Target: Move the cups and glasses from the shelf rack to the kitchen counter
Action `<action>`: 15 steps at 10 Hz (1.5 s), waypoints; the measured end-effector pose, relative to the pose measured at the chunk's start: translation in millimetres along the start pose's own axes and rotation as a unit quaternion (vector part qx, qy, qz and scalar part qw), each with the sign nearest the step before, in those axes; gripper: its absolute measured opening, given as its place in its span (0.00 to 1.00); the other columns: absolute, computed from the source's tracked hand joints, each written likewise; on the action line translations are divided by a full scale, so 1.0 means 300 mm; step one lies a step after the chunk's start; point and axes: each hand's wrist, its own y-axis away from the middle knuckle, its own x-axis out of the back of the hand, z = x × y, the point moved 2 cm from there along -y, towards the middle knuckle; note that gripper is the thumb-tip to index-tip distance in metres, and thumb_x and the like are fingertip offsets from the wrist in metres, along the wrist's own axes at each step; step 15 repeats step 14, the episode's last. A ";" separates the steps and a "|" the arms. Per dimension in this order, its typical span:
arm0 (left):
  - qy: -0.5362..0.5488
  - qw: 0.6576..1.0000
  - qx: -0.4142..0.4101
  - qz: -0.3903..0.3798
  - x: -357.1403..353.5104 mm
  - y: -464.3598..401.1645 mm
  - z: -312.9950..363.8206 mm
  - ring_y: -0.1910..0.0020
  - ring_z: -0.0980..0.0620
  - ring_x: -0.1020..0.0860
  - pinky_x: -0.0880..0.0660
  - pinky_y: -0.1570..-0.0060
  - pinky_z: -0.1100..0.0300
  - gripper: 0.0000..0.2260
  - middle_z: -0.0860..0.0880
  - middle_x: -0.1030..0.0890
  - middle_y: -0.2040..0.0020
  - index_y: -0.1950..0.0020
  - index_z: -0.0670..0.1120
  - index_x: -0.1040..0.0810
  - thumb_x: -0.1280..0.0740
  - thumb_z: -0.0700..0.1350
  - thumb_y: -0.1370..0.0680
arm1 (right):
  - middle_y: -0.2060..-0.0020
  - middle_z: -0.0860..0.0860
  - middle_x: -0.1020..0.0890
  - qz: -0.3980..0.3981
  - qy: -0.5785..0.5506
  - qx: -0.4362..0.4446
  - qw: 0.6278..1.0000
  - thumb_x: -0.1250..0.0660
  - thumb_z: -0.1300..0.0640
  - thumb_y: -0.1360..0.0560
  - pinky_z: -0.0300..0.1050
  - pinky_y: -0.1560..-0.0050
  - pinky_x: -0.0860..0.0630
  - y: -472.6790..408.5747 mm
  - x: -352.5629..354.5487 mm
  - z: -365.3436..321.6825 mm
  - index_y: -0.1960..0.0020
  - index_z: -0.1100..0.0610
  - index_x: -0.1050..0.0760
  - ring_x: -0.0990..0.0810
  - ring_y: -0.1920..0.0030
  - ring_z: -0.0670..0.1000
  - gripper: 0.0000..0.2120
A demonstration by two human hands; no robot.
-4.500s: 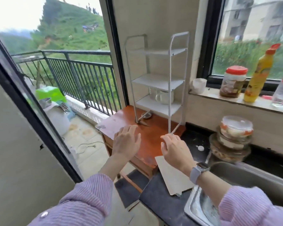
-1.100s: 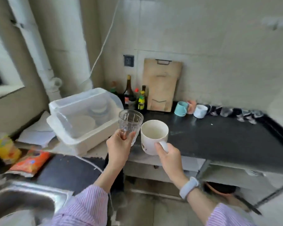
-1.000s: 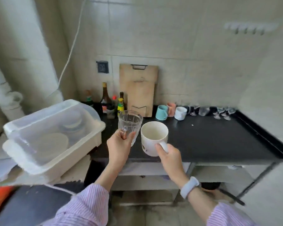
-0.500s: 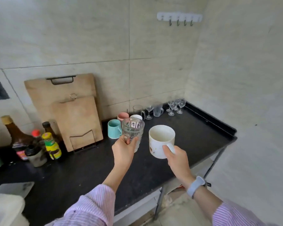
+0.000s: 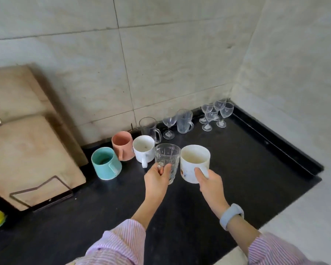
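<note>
While both hover over black counter (image 5: pixel 237 169), left hand (image 5: pixel 157 178) pinches patterned glass (image 5: pixel 167 159), right hand (image 5: pixel 210 182) clamps white mug (image 5: pixel 194 161) handle.

Counter (image 5: pixel 246 169) right of white mug (image 5: pixel 143 149) seemingly bare.

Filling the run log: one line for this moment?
left hand: holds clear ribbed glass | right hand: holds white mug by handle | both above black counter, unplaced

No legible text anywhere. The mug (image 5: pixel 195 163) in my right hand (image 5: pixel 210 183) bears a small print, unreadable.
</note>
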 end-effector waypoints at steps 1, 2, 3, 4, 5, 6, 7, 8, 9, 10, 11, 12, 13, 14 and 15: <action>-0.002 1.000 0.027 0.009 -0.136 -0.160 -0.061 0.72 0.54 0.40 0.37 0.72 0.65 0.21 0.51 0.38 0.73 0.71 0.46 0.43 0.34 0.45 0.23 | 0.69 0.52 0.26 -0.026 0.018 -0.020 0.999 0.39 0.52 0.23 0.49 0.61 0.32 -0.218 -0.031 0.041 0.59 0.63 0.26 0.28 0.65 0.53 0.14; 0.000 0.999 0.037 0.015 -0.209 -0.244 -0.103 0.72 0.55 0.42 0.38 0.73 0.66 0.22 0.52 0.40 0.74 0.71 0.47 0.44 0.34 0.45 0.24 | 0.69 0.54 0.27 -0.036 0.012 -0.038 0.999 0.39 0.52 0.24 0.51 0.62 0.32 -0.351 -0.057 0.072 0.59 0.66 0.27 0.29 0.65 0.53 0.16; 0.016 0.998 0.058 0.024 -0.279 -0.334 -0.150 0.72 0.55 0.42 0.40 0.72 0.65 0.22 0.52 0.41 0.73 0.71 0.47 0.44 0.34 0.45 0.24 | 0.70 0.52 0.28 -0.049 0.028 -0.047 0.997 0.39 0.52 0.24 0.49 0.63 0.32 -0.483 -0.089 0.101 0.66 0.58 0.31 0.29 0.67 0.51 0.15; 0.036 0.996 0.069 0.036 -0.317 -0.381 -0.172 0.73 0.56 0.41 0.37 0.72 0.69 0.21 0.52 0.40 0.73 0.71 0.48 0.43 0.34 0.44 0.24 | 0.71 0.54 0.30 -0.053 0.009 -0.057 0.997 0.38 0.53 0.24 0.48 0.63 0.34 -0.543 -0.112 0.119 0.66 0.62 0.31 0.31 0.68 0.51 0.16; 0.078 0.993 0.082 0.041 -0.363 -0.432 -0.195 0.75 0.59 0.38 0.37 0.71 0.71 0.20 0.53 0.40 0.72 0.70 0.48 0.41 0.35 0.43 0.23 | 0.69 0.57 0.31 -0.066 -0.011 -0.066 0.996 0.38 0.53 0.25 0.50 0.63 0.34 -0.599 -0.147 0.140 0.63 0.65 0.30 0.33 0.67 0.54 0.16; 0.105 0.989 0.097 0.029 -0.400 -0.475 -0.217 0.72 0.59 0.38 0.36 0.69 0.70 0.16 0.51 0.37 0.70 0.67 0.45 0.38 0.37 0.44 0.22 | 0.69 0.58 0.31 -0.065 -0.012 -0.072 0.995 0.38 0.53 0.25 0.49 0.64 0.34 -0.647 -0.167 0.157 0.63 0.65 0.30 0.32 0.67 0.54 0.16; 0.121 0.987 0.103 0.012 -0.417 -0.482 -0.230 0.71 0.60 0.37 0.36 0.68 0.71 0.13 0.51 0.35 0.68 0.65 0.46 0.35 0.39 0.46 0.21 | 0.69 0.57 0.30 -0.070 -0.010 -0.065 0.995 0.38 0.54 0.24 0.50 0.64 0.33 -0.670 -0.179 0.167 0.62 0.65 0.30 0.31 0.66 0.54 0.15; 0.117 0.988 0.094 -0.026 -0.442 -0.478 -0.256 0.63 0.57 0.33 0.33 0.59 0.61 0.10 0.50 0.32 0.64 0.60 0.46 0.31 0.41 0.49 0.21 | 0.66 0.56 0.27 -0.067 -0.001 -0.055 0.996 0.38 0.58 0.24 0.60 0.56 0.24 -0.696 -0.196 0.187 0.56 0.69 0.28 0.27 0.63 0.55 0.12; 0.074 0.992 0.082 -0.062 -0.456 -0.476 -0.275 0.59 0.49 0.31 0.31 0.56 0.53 0.10 0.48 0.29 0.62 0.56 0.47 0.29 0.42 0.52 0.22 | 0.64 0.56 0.27 -0.091 0.013 -0.053 0.994 0.38 0.61 0.25 0.58 0.57 0.25 -0.701 -0.206 0.197 0.58 0.64 0.29 0.27 0.62 0.52 0.06; 0.014 0.993 0.071 -0.095 -0.463 -0.485 -0.273 0.49 0.50 0.29 0.32 0.47 0.58 0.06 0.52 0.25 0.54 0.48 0.49 0.28 0.43 0.47 0.20 | 0.57 0.56 0.29 -0.141 0.085 -0.033 0.986 0.38 0.58 0.25 0.40 0.60 0.34 -0.705 -0.228 0.217 0.58 0.55 0.34 0.30 0.61 0.48 0.06; -0.047 0.992 0.055 -0.106 -0.471 -0.496 -0.283 0.43 0.50 0.30 0.32 0.41 0.51 0.08 0.52 0.24 0.49 0.43 0.49 0.29 0.44 0.47 0.20 | 0.52 0.53 0.33 -0.129 0.149 -0.006 0.980 0.39 0.60 0.24 0.46 0.51 0.28 -0.705 -0.235 0.215 0.46 0.63 0.34 0.29 0.49 0.53 0.09; -0.100 0.988 0.047 -0.107 -0.474 -0.492 -0.295 0.41 0.48 0.31 0.32 0.41 0.49 0.10 0.50 0.23 0.47 0.41 0.49 0.29 0.44 0.48 0.20 | 0.47 0.57 0.31 -0.124 0.188 0.018 0.974 0.39 0.61 0.24 0.50 0.43 0.29 -0.693 -0.230 0.221 0.42 0.64 0.35 0.31 0.42 0.57 0.12; -0.200 0.976 0.020 -0.088 -0.459 -0.473 -0.304 0.42 0.45 0.29 0.29 0.44 0.47 0.10 0.47 0.26 0.45 0.43 0.45 0.29 0.39 0.48 0.21 | 0.39 0.58 0.32 -0.126 0.219 0.021 0.967 0.37 0.59 0.24 0.41 0.43 0.35 -0.665 -0.214 0.226 0.35 0.62 0.38 0.34 0.37 0.55 0.20; -0.274 0.958 0.016 -0.080 -0.434 -0.428 -0.325 0.33 0.46 0.34 0.35 0.36 0.48 0.19 0.47 0.31 0.33 0.33 0.46 0.33 0.39 0.49 0.22 | 0.37 0.59 0.33 -0.066 0.199 0.014 0.978 0.36 0.61 0.25 0.42 0.38 0.37 -0.629 -0.178 0.199 0.33 0.61 0.38 0.34 0.35 0.56 0.23; -0.274 0.958 0.016 -0.080 -0.434 -0.428 -0.325 0.33 0.46 0.34 0.35 0.36 0.48 0.19 0.47 0.31 0.33 0.33 0.46 0.33 0.39 0.49 0.22 | 0.37 0.59 0.33 -0.066 0.199 0.014 0.978 0.36 0.61 0.25 0.42 0.38 0.37 -0.629 -0.178 0.199 0.33 0.61 0.38 0.34 0.35 0.56 0.23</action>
